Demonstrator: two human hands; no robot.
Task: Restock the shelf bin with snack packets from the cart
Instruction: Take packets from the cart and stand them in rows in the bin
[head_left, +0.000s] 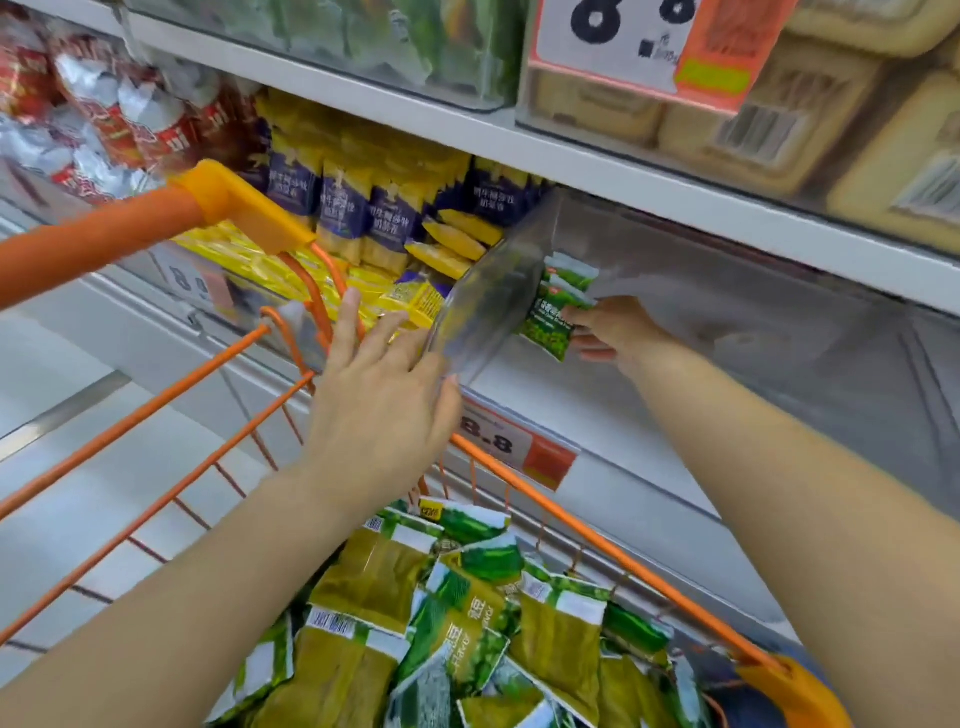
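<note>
My right hand (615, 330) reaches into the clear shelf bin (727, 312) and grips green snack packets (553, 319) against the bin's left divider (488, 312). My left hand (382, 395) hovers with straight fingers at the divider's front edge, over the cart's far rim. Below, the orange wire cart (597, 540) holds several green and yellow-green snack packets (457, 623) in a loose pile. The rest of the bin looks bare behind the held packets.
The neighbouring bin on the left holds yellow and purple packets (363, 208). Red and silver packets (104, 119) lie further left. A price tag reading 8.8 (511, 447) sits on the shelf edge. The upper shelf (571, 150) carries boxed goods. The cart's orange handle (130, 228) crosses the left.
</note>
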